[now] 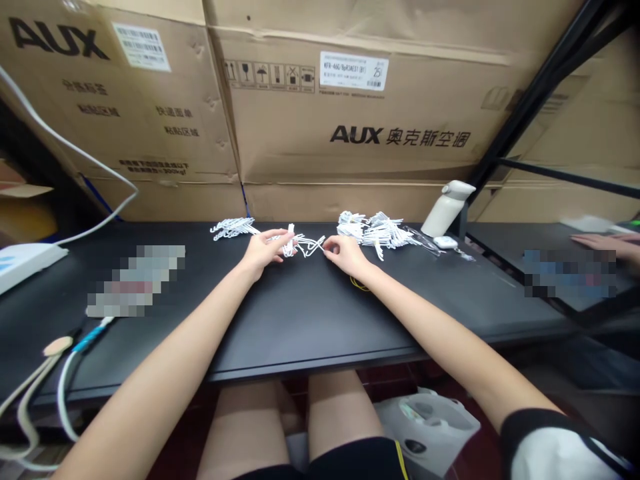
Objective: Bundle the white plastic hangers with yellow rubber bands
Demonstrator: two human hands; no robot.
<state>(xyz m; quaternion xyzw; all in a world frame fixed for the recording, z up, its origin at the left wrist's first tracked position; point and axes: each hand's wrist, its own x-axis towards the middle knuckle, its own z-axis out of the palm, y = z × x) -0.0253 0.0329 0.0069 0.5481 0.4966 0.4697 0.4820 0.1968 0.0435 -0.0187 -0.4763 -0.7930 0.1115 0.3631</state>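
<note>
Over the middle of the black table, my left hand (267, 252) is closed around a small bunch of white hooks (289, 249). My right hand (346, 253) pinches the end of a thin white hook (315, 247) just to the right of that bunch. Where this hook meets the others is too small to make out. Behind my left hand lies a loose group of white hooks (233, 228). Beyond my right hand are bundled piles of white hooks (383, 230). Yellow rubber bands (359, 284) lie partly hidden under my right wrist.
A white bottle (447, 210) and a small white case (445, 243) stand at the back right. On the left are a blurred-out phone (137, 280) with a cable and a white device (30, 260). Cardboard boxes (350, 153) rise behind. Another person's hand (607, 245) is at far right.
</note>
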